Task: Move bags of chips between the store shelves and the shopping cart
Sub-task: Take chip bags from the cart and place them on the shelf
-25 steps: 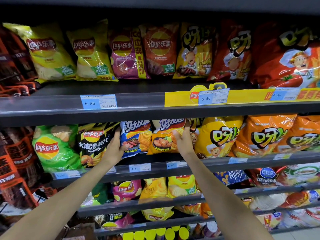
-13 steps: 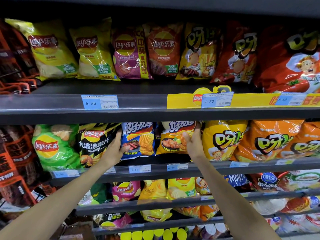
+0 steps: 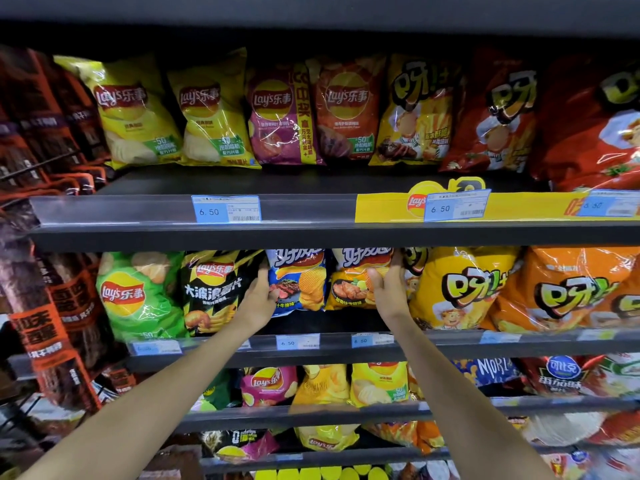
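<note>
L hand (image 3: 258,299) on blue bag (image 3: 299,282), R hand (image 3: 389,289) on orange bag (image 3: 353,282); tags (image 3: 225,209) "6.50".

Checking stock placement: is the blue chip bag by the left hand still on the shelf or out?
On the shelf. The blue bag stands upright in the second row beside the orange bag; the left hand holds its edge.

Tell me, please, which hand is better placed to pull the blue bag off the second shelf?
Left. The left hand already lies against the blue bag, thumb on its front. The right hand is on the neighbouring orange bag.
</note>
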Demonstrator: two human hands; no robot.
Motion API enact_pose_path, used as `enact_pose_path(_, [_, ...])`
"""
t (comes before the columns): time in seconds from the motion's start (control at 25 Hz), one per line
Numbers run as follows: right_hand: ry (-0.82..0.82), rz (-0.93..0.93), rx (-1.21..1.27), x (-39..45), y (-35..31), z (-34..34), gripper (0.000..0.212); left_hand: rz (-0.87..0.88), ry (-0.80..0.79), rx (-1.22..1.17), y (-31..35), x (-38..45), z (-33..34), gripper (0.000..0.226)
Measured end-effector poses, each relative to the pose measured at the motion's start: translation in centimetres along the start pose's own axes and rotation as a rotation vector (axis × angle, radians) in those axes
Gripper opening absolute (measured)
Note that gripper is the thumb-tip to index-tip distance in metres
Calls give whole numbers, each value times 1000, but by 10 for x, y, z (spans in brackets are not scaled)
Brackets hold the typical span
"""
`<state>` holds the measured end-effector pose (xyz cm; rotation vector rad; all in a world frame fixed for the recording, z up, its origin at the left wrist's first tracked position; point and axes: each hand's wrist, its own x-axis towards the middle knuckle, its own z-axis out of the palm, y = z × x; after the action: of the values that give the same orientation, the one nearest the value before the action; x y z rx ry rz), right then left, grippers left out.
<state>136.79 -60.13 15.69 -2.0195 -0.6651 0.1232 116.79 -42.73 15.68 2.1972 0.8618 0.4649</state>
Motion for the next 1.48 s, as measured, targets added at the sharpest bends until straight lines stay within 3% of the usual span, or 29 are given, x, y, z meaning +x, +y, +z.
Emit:
enact_pose_path(0.08, [63, -27, -7, -4, -2, -2, 57, -13, 7, -2, 0, 1, 3, 44])
enact_pose_path(0.24, [157, -38, -68, -15, -4, 1, 53, -15, 23, 15, 4, -5, 2, 29])
enact_pose_path(0.32, [149, -41, -87, -22, -5, -1, 61, -13, 50, 2, 8, -10, -1, 27])
enact_pose_path(0.48, [67, -24, -94, -40, -3, -9, 85, -58, 26, 41, 19, -33, -4, 63])
enact_pose_path(0.6, [-18, -45, -79, -54, -3, -18, 89, -89, 18, 128, 24, -56, 1, 71])
enact_pose_path(1.16, [-446, -135, -119, -117, 2, -82, 77, -119, 62, 359, 44, -218, 18, 58])
enact_pose_path(1.48, [-710, -292, -249, -178, -36, -60, 61, -202, 189, 463, 34, -309, -17, 56])
